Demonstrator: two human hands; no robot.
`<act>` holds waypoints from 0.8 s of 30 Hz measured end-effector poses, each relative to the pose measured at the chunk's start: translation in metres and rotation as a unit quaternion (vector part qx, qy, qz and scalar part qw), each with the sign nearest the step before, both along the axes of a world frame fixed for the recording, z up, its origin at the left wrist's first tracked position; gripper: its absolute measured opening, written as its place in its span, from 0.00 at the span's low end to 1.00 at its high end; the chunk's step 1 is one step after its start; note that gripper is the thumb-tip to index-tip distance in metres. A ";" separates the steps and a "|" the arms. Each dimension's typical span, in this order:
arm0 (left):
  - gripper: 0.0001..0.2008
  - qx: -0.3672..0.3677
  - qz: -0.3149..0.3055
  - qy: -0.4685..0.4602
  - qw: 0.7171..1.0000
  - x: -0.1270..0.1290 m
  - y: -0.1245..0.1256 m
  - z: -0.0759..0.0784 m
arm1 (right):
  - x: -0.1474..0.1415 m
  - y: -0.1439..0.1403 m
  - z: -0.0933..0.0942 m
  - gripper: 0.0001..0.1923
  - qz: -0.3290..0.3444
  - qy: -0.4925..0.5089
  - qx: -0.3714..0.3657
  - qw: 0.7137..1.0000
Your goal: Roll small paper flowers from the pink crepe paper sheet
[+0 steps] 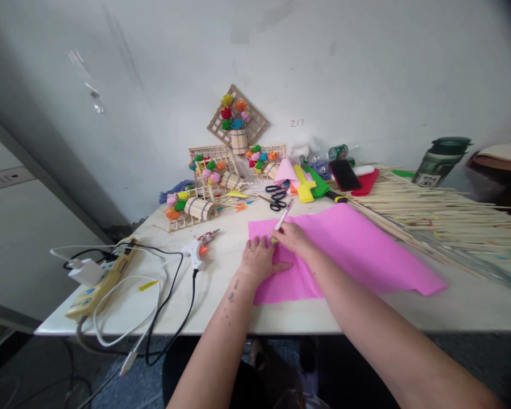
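A large pink paper sheet (349,250) lies flat on the white table (221,307). My left hand (259,258) presses flat on the sheet's left part, fingers spread. My right hand (293,236) sits just right of it, gripping a white pen (283,217) that points up and away, its tip end down at the paper.
A glue gun (198,247) and a power strip (100,281) with cables lie left. Black scissors (276,196), coloured paper pieces (304,182), a phone (344,174) and stick-and-paper-flower crafts (204,190) stand at the back. Bamboo sticks (443,213) pile right, beside a green bottle (440,162).
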State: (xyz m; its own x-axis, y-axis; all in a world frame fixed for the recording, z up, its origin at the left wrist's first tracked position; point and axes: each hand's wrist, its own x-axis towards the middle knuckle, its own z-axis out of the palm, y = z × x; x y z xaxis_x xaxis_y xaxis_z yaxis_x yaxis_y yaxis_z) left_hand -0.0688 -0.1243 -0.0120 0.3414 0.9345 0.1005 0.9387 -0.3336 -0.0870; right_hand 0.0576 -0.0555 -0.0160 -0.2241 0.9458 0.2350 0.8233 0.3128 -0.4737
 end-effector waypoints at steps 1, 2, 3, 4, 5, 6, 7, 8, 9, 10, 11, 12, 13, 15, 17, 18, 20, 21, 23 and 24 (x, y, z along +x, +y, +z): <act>0.33 -0.001 0.000 -0.001 1.000 0.000 0.000 0.000 | 0.000 0.001 -0.001 0.17 -0.008 0.008 0.003 1.000; 0.34 -0.002 0.000 -0.001 1.000 0.000 0.000 0.000 | 0.001 0.002 -0.001 0.17 -0.015 0.013 0.007 1.000; 0.35 -0.003 0.000 -0.002 1.000 -0.001 0.000 0.000 | 0.001 0.003 -0.002 0.17 -0.021 0.015 0.009 1.000; 0.35 -0.004 -0.001 -0.003 1.000 -0.001 0.000 0.000 | 0.001 0.003 -0.003 0.17 -0.024 0.015 0.011 1.000; 0.36 -0.006 -0.001 -0.004 1.000 -0.001 0.000 0.001 | 0.001 0.004 -0.003 0.16 -0.025 0.014 0.011 1.000; 0.36 -0.009 -0.001 -0.004 1.000 -0.001 0.000 0.001 | 0.001 0.004 -0.003 0.16 -0.025 0.014 0.010 1.000; 0.36 -0.011 0.000 -0.004 1.000 -0.001 0.000 0.001 | 0.001 0.004 -0.003 0.17 -0.024 0.013 0.008 1.000; 0.36 -0.012 0.001 -0.003 1.000 0.000 0.000 0.001 | 0.001 0.003 -0.002 0.17 -0.025 0.013 0.006 1.000; 0.36 -0.013 0.001 -0.003 1.000 0.000 -0.001 0.002 | 0.001 0.003 -0.002 0.17 -0.025 0.013 0.004 1.000; 0.36 -0.012 0.002 -0.003 1.000 0.000 -0.001 0.002 | 0.001 0.003 -0.002 0.17 -0.025 0.014 0.003 1.000; 0.36 -0.012 0.001 -0.003 1.000 0.000 -0.001 0.002 | 0.001 0.002 -0.001 0.17 -0.025 0.014 0.003 1.000; 0.36 -0.012 0.000 -0.004 1.000 0.000 -0.001 0.002 | 0.001 0.002 -0.001 0.17 -0.025 0.012 0.006 1.000; 0.36 -0.013 -0.002 -0.005 1.000 -0.001 -0.001 0.002 | 0.001 0.002 -0.001 0.17 -0.025 0.008 0.010 1.000; 0.36 -0.016 -0.004 -0.005 1.000 -0.001 0.000 0.002 | 0.000 0.002 -0.002 0.17 -0.025 -0.001 0.015 1.000; 0.36 -0.020 -0.004 -0.005 1.000 -0.001 0.001 0.002 | -0.001 0.003 -0.002 0.18 -0.026 -0.010 0.017 0.999; 0.36 -0.023 -0.002 -0.005 1.000 -0.001 0.001 0.002 | -0.001 0.003 -0.002 0.18 -0.025 -0.013 0.018 0.999; 0.37 -0.029 0.000 -0.005 1.000 -0.001 0.002 0.002 | -0.002 0.003 -0.002 0.19 -0.023 -0.020 0.018 0.999; 0.37 -0.031 0.000 -0.006 0.999 -0.002 0.002 0.002 | -0.002 0.002 -0.002 0.19 -0.023 -0.022 0.018 0.999; 0.37 -0.031 -0.001 -0.007 0.999 -0.002 0.002 0.002 | -0.002 0.002 -0.001 0.19 -0.023 -0.025 0.020 0.999; 0.37 -0.030 -0.003 -0.008 1.000 -0.002 0.002 0.002 | -0.002 0.001 -0.001 0.20 -0.023 -0.026 0.019 0.999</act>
State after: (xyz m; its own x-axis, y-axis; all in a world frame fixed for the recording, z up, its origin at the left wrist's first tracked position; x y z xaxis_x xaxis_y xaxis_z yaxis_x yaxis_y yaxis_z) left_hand -0.0707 -0.1224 -0.0104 0.3453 0.9372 0.0502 0.9379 -0.3428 -0.0527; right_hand 0.0559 -0.0542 -0.0168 -0.1934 0.9457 0.2612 0.8601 0.2915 -0.4186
